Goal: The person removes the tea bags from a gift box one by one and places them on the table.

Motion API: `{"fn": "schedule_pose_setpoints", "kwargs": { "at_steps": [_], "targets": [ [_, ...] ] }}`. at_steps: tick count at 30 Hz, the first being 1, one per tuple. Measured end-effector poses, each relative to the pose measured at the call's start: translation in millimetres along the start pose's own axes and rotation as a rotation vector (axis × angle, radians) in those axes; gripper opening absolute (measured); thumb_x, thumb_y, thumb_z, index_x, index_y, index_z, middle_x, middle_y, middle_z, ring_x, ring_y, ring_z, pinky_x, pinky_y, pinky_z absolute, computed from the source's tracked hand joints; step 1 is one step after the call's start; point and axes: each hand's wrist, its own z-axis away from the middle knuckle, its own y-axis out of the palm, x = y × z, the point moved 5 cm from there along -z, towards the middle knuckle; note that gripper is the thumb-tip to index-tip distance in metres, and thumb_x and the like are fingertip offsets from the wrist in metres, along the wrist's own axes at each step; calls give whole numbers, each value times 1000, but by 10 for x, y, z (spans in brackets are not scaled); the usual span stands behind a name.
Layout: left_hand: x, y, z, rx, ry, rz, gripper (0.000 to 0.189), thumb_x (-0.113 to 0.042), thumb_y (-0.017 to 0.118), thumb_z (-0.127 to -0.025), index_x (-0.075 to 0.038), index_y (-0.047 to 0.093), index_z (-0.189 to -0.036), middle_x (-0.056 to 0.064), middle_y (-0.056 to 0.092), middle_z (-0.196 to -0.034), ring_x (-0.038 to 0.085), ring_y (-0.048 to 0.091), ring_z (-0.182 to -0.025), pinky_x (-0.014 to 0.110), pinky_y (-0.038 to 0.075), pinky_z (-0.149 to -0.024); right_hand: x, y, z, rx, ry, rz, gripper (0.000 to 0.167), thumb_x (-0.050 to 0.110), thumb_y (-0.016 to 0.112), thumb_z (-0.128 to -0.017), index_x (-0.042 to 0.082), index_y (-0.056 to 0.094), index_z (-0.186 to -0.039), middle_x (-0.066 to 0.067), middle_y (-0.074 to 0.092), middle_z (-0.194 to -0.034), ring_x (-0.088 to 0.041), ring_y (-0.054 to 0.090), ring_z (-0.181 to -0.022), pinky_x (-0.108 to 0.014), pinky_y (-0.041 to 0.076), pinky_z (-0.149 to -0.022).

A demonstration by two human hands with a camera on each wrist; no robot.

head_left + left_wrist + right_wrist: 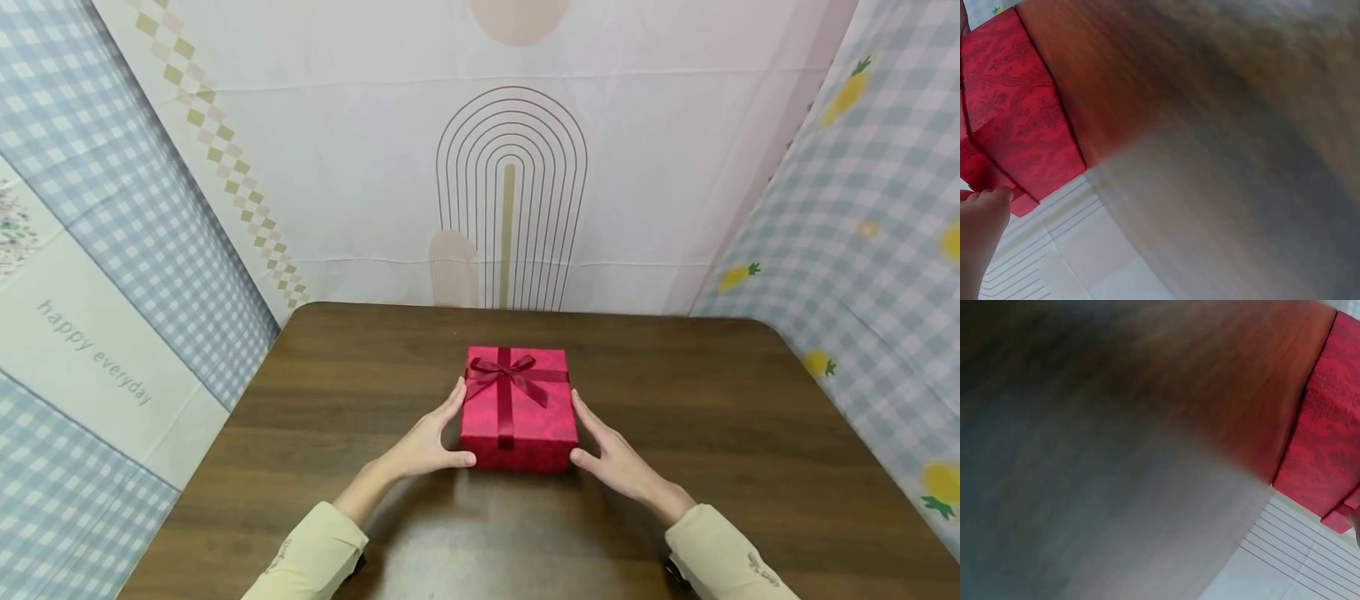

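A red gift box (pixel 521 408) with a dark red ribbon and a bow (pixel 506 371) sits near the middle of the wooden table. On its left side my left hand (pixel 427 440) rests fingertips against the wall, its thumb at the front face near the corner. My right hand (pixel 615 454) mirrors it on the right, fingers extended along the side and thumb at the front corner. The left wrist view shows the box's patterned face (pixel 1022 112) and part of that hand (pixel 985 228). At the right wrist view's edge, the box (pixel 1322 437) is partly cut off.
The brown table (pixel 345 375) has rounded far corners. Behind it hangs a white cloth (pixel 360 167) with arch patterns. Checked cloths hang at the left (pixel 135 167) and right (pixel 885 250).
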Motion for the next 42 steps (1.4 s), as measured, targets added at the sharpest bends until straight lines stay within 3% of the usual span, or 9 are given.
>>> {"fn": "schedule_pose_setpoints", "kwargs": {
  "at_steps": [4, 8, 15, 26, 30, 34, 42],
  "targets": [
    [40, 10, -2, 7, -51, -14, 101, -33, 74, -75, 2, 10, -145, 17, 6, -151, 32, 16, -136, 51, 24, -105, -25, 40, -5, 22, 77, -12, 87, 19, 67, -81, 5, 11, -147, -19, 15, -150, -36, 21, -134, -55, 28, -101],
    [73, 18, -26, 14, -88, -18, 95, -26, 72, -79, 5, 10, -143, 21, 6, -150, 32, 15, -136, 49, 22, -106, -79, 71, -12, 44, 151, -38, 90, 26, 68, -82, 7, 8, -147, -17, 12, -151, -37, 17, -135, -59, 28, -99],
    [100, 21, -48, 39, -80, -22, 83, -24, 63, -86, 8, 11, -142, 21, 8, -150, 31, 15, -136, 48, 20, -107, -110, 75, -47, 54, 126, 1, 88, 34, 63, -85, 10, 7, -148, -14, 13, -152, -32, 18, -136, -52, 26, -103],
    [100, 12, -61, 25, -56, -7, 79, -21, 63, -86, 9, 14, -141, 22, 13, -148, 34, 18, -135, 48, 21, -106, -76, 74, -62, 42, 97, 47, 84, 31, 60, -87, 7, 7, -147, -15, 15, -151, -31, 21, -135, -50, 25, -103],
    [83, -1, -64, 14, -56, -4, 79, -21, 63, -86, 8, 15, -142, 21, 14, -148, 33, 19, -135, 47, 21, -107, -56, 64, -68, 30, 85, 41, 83, 30, 61, -87, 7, 8, -147, -15, 16, -151, -31, 21, -135, -29, 23, -107],
    [54, -22, -71, 6, -43, 12, 78, -20, 63, -86, 8, 16, -141, 22, 15, -148, 33, 19, -135, 48, 22, -106, -33, 51, -76, 22, 75, 29, 82, 29, 61, -87, 7, 9, -147, -14, 16, -151, -31, 21, -135, -7, 13, -100],
    [-9, -91, -104, -4, -35, 4, 79, -22, 64, -85, 8, 16, -142, 21, 16, -148, 32, 20, -135, 48, 22, -106, 34, -8, -113, -1, 54, 69, 81, 27, 60, -88, 7, 10, -147, -14, 17, -151, -30, 23, -134, -7, 13, -99]
  ]
}}
